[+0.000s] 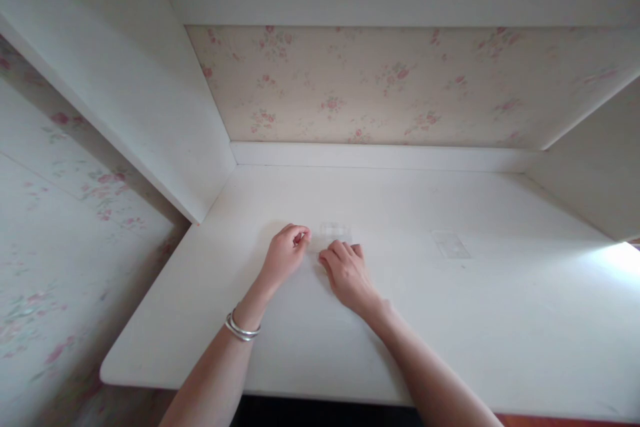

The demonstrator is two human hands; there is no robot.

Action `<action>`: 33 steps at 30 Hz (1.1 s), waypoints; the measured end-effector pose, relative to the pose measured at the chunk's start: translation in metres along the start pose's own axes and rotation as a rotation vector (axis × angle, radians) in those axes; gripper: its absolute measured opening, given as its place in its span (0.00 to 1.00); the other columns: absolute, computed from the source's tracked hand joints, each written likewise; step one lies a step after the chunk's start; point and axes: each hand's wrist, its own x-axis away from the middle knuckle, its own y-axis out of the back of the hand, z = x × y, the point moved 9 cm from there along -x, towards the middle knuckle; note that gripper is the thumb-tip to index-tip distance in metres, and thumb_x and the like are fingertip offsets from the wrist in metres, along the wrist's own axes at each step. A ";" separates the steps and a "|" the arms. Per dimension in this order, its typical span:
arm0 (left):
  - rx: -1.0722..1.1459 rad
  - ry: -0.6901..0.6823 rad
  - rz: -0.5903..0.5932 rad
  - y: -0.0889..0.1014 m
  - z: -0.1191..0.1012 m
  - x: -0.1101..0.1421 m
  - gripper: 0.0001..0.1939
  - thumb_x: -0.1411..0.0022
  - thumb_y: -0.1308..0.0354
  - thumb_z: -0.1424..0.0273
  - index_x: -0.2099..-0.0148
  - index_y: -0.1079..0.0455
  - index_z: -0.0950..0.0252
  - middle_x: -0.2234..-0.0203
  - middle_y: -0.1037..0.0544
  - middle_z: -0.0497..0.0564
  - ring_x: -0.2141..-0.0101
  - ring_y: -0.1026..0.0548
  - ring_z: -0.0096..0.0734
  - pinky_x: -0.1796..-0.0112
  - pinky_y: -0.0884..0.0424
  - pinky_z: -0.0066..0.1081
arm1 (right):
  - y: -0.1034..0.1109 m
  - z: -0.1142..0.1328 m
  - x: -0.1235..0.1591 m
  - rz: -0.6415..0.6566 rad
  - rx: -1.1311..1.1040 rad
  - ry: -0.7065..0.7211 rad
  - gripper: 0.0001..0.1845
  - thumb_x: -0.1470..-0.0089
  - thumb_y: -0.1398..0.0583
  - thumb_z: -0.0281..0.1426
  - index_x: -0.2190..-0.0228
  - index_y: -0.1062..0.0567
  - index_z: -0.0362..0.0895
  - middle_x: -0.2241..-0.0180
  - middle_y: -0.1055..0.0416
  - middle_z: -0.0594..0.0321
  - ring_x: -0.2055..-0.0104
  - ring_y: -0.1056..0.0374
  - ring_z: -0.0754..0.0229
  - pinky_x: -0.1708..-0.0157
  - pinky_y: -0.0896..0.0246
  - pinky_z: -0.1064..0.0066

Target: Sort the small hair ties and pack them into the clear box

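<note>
Your left hand (291, 244) has fingertips pressed together; your right hand (346, 269) curls beside a clear piece (335, 230), its grip indiscernible.

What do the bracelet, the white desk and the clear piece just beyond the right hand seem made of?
Bracelet: polished metal, by its silvery highlights.
Desk: perhaps painted or laminated board, satin, with no visible grain.
Clear piece: probably faintly glossy plastic; the desk shows through.

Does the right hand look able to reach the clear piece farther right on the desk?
Probably yes: nothing visible stands between the right hand and the clear piece, which lies uncovered on the desk.
</note>
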 end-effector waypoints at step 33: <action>-0.095 -0.187 0.495 -0.057 -0.019 0.029 0.08 0.42 0.44 0.66 0.63 0.24 0.57 0.69 0.25 0.48 0.69 0.28 0.30 0.65 0.34 0.27 | 0.021 -0.088 0.015 -0.302 -0.274 -0.376 0.13 0.42 0.47 0.37 0.68 0.24 0.47 0.69 0.32 0.62 0.65 0.35 0.62 0.62 0.44 0.68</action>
